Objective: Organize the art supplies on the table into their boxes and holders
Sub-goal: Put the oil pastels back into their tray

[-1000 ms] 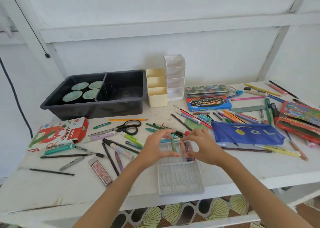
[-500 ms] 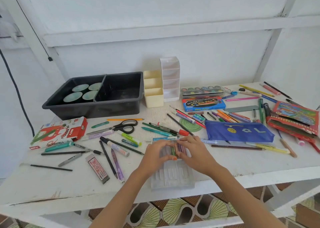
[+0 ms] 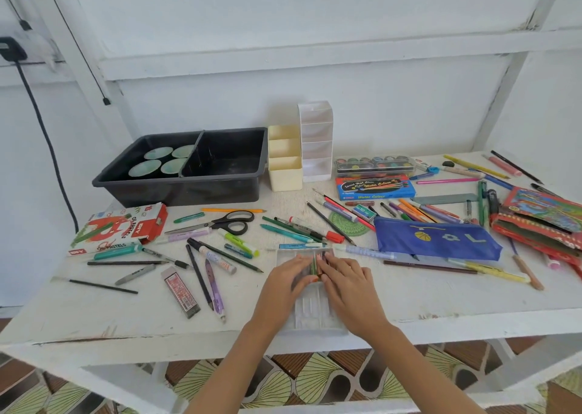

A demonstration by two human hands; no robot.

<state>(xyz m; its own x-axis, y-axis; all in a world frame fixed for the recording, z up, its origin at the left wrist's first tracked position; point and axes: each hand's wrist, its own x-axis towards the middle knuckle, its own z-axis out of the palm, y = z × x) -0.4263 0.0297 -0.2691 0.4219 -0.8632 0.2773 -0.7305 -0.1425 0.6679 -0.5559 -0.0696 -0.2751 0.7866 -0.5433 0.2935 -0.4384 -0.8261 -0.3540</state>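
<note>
At the front edge of the white bench point(image 3: 94, 322), the left hand point(image 3: 283, 284) and right hand point(image 3: 348, 284) lie nearly flat, fingers almost straight. Their tips press a few short green and orange pastel sticks point(image 3: 315, 267) from both sides into the clear ribbed plastic tray point(image 3: 315, 317); neither hand grips anything. The tray's near end lies just beside the bench lip, so a hard push could tip it off or snap the sticks. The red-and-white cardboard pastel box point(image 3: 119, 229) lies well apart, leftward.
</note>
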